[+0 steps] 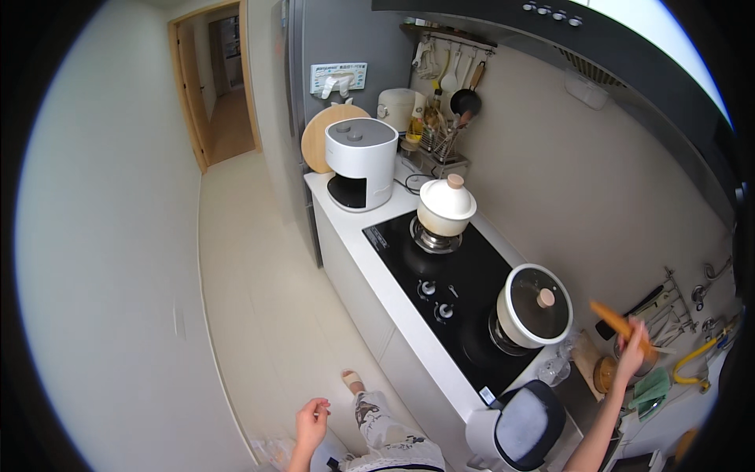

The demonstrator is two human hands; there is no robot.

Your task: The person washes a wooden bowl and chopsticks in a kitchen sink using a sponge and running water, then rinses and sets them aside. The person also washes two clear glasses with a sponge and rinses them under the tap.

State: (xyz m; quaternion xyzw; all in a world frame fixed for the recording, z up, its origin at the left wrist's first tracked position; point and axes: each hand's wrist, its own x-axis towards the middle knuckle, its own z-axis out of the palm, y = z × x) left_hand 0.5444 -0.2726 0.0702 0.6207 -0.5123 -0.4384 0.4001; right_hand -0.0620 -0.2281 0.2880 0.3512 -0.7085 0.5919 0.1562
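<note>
My right hand (631, 353) is closed around a long orange object (613, 320), its exact kind unclear, near the wall at the right. My left hand (312, 420) hangs above the floor at the lower middle, fingers loosely curled and nothing visible in it. Between the hands, a dark-lined air fryer basket (551, 407) holds whitish, foamy-looking contents at the counter's near end. A white pot with a glass lid (534, 304) sits on the near burner of the black gas hob (466, 259); a white lidded pot (446, 206) stands on the far burner.
Beyond the hob stands a white air fryer body (365, 159), its basket opening exposed. A rice cooker (398, 109) and oil bottle (414, 127) are behind it. At the right are clear plastic containers (554, 370), a green cloth (650, 389) and a yellow hose (687, 360). A range hood (625, 53) overhangs the hob.
</note>
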